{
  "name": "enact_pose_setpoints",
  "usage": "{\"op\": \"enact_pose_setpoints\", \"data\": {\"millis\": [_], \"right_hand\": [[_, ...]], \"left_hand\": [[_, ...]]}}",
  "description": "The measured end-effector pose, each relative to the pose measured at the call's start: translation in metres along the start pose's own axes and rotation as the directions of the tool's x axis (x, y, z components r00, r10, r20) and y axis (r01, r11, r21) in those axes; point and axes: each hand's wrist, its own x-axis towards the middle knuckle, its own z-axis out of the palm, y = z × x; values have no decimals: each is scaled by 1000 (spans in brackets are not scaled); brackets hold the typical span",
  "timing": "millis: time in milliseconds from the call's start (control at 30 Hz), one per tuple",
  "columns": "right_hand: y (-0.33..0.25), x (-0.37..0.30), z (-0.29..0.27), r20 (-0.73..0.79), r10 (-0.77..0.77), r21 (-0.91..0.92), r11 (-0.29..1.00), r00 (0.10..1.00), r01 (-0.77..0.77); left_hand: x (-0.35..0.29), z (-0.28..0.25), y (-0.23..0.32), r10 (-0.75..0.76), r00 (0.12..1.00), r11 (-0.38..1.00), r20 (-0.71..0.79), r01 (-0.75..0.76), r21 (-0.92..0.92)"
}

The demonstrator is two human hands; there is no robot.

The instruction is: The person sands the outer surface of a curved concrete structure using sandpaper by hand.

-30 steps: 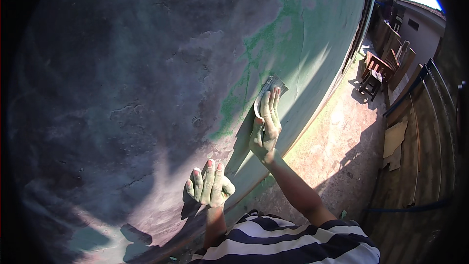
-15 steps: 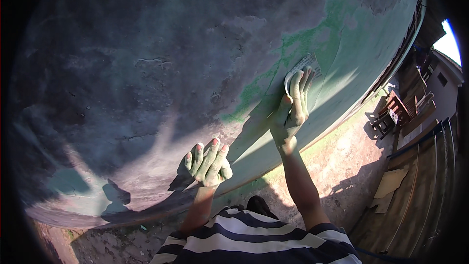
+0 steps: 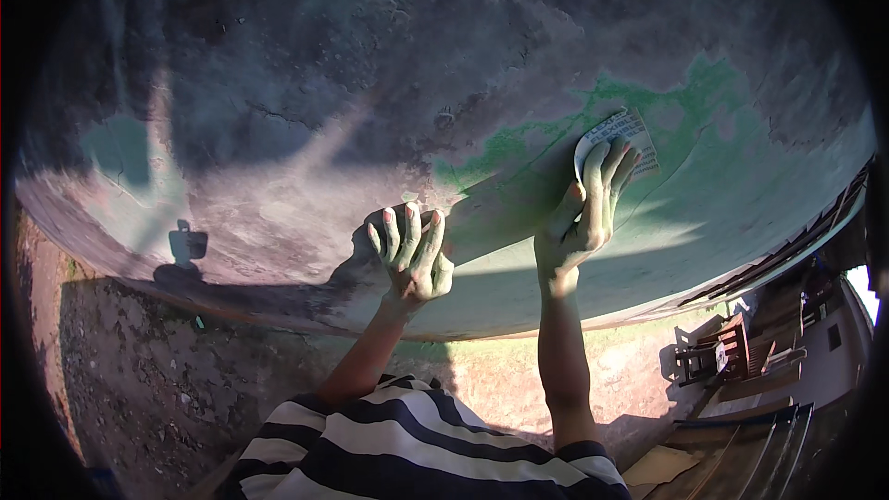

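A worn wall (image 3: 306, 46) with dark grey, bare areas and patches of green paint fills the upper view. My right hand (image 3: 588, 208) presses a piece of sandpaper (image 3: 606, 132) against it, fingers laid over the printed pale backing and thumb along the near side. One edge of the sheet curls away from the wall. Lower and to the left, my left hand (image 3: 412, 255) rests on the wall with its fingers spread, holding nothing. Pale dust coats both hands. The sheet's abrasive face is hidden.
A bright green patch (image 3: 708, 83) surrounds the sandpaper's upper right. Below the wall runs rough, sunlit ground (image 3: 500, 384). Wooden furniture (image 3: 732, 352) stands at the right, near corrugated sheets (image 3: 759, 454) and a torn flat piece (image 3: 662, 466). Shadows cross the wall.
My view has turned, so the wall's lower edge lies more level. The right hand still presses the sandpaper, with more of its backing showing. The left hand stays on the wall.
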Motion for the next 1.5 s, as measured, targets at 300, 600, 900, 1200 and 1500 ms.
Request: {"op": "enact_pose_setpoints", "data": {"millis": [300,600,900,1200,1500], "right_hand": [[29,-136,0,295,-150,-20,986,944,163],[21,21,-18,119,-224,75,974,967,216],[54,-97,-10,228,-274,39,961,934,272],[41,-44,0,31,-130,27,991,991,129],[12,27,-5,-79,-219,175,957,972,230]], "left_hand": [[-31,-6,42,-220,938,964,267,250,-84],[-24,-13,71,-221,921,966,322,252,-60],[-35,-31,73,-142,931,979,337,182,-90],[88,-33,47,252,968,955,-9,-251,-160],[219,-77,31,371,920,909,-130,-331,253]]}}
